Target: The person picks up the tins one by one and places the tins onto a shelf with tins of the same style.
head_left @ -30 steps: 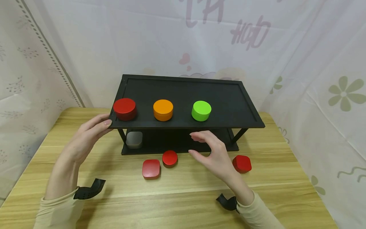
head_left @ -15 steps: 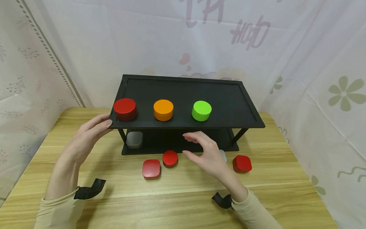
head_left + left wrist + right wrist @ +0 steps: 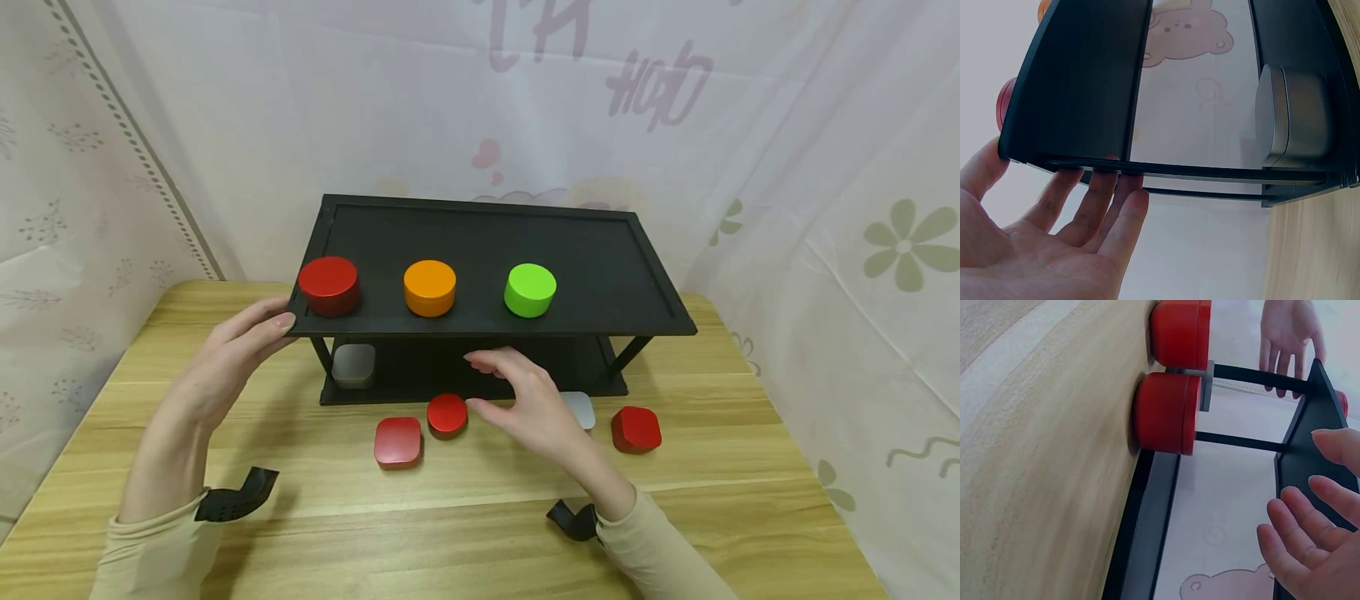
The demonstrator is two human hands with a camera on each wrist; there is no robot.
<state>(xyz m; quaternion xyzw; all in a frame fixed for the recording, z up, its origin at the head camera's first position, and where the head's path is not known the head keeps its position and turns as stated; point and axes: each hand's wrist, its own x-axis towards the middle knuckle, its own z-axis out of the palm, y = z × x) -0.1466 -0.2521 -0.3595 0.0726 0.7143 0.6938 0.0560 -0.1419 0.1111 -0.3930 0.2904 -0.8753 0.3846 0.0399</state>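
Observation:
A black two-tier shelf stands at the back of the table. My left hand holds its left end; in the left wrist view the thumb is at the top board's corner and the fingertips lie against the side bar. My right hand hovers in front of the lower tier, with thumb and fingers apart and nothing between them. Just left of its thumb sits a round red tin on the table. A square red tin is beside that. Partly behind the right hand shows a square silver tin.
Along the shelf's top board stand a dark red round tin, an orange one and a green one. A square silver tin sits on the lower tier at left. Another square red tin lies at right.
My right hand has moved steadily left towards the round red tin, uncovering the silver tin behind it. The left hand stays at the shelf's end.

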